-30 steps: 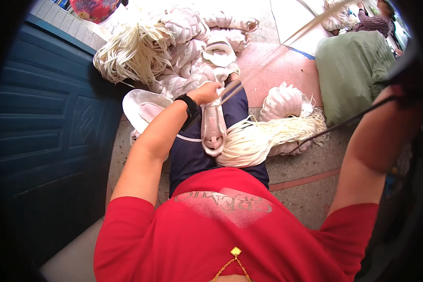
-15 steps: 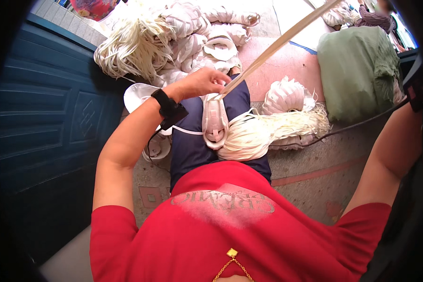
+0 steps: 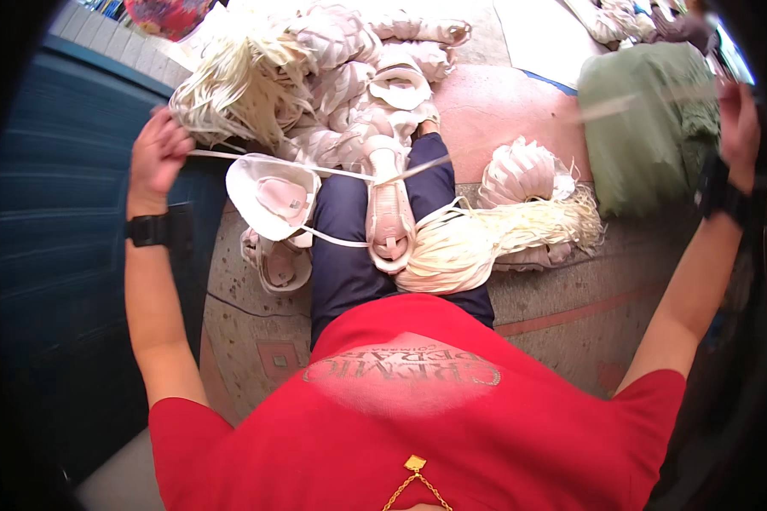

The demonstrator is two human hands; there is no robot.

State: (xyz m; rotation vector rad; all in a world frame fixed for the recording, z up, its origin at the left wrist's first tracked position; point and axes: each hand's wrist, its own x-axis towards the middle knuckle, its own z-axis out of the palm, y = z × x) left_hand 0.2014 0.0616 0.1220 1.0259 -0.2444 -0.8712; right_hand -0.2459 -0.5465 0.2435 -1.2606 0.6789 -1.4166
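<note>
A pale pink and white shoe upper [image 3: 389,213] lies between my thighs, toe toward me. My left hand [image 3: 159,157] is out at the far left, fingers curled round one end of a cream shoelace [image 3: 256,161]. That lace runs taut to the upper. My right hand [image 3: 740,128], raised at the far right, grips the other length, which is smeared by motion. Left of my leg sits a second white and pink upper [image 3: 274,194], joined to the first by a lace strand. A hank of cream laces [image 3: 452,245] rests over my right thigh.
Ahead is a heap of bundled pale uppers [image 3: 349,85] with a loose lace hank [image 3: 247,81] on its left. A blue panelled door [image 3: 77,213] stands at my left. A large green sack [image 3: 648,128] sits right, beyond another upper bundle [image 3: 524,175]. A person [image 3: 694,34] shows far right.
My left hand has moved from above the upper out to the far left, drawing a lace with it. My right hand has come into view at the right. The lace has swung lower.
</note>
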